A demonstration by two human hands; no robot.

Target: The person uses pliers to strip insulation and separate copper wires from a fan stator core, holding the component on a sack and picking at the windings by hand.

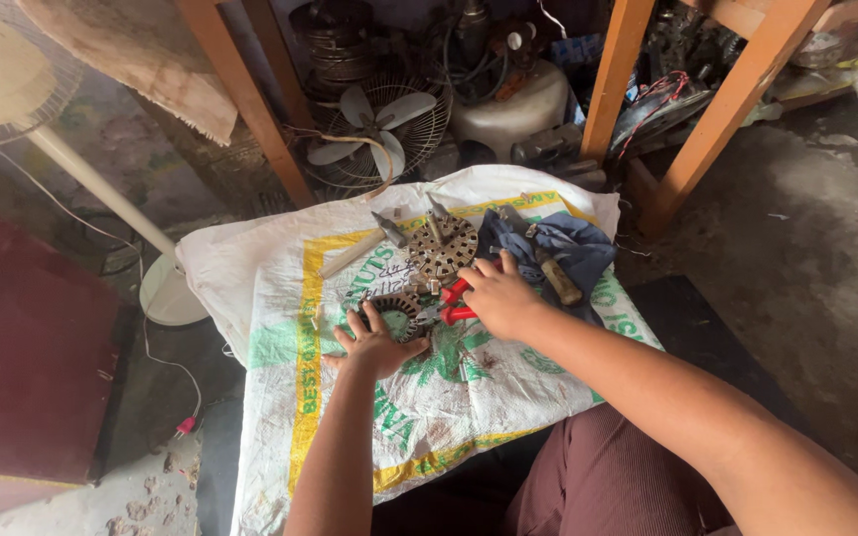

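A small round metal motor core [396, 311] lies on a white woven sack [280, 298]. My left hand [374, 342] rests flat beside it, fingers spread and touching its near edge. My right hand [497, 296] is closed around red-handled pliers [454, 303], whose jaws point at the core. A second, larger slotted metal disc [442, 248] lies just beyond.
A hammer [361, 246] lies on the sack at the left of the disc. A blue cloth [548, 248] with a wooden-handled tool [556, 278] lies to the right. Behind stand a small fan [377, 129], orange wooden legs [250, 99] and a white fan stand [166, 288].
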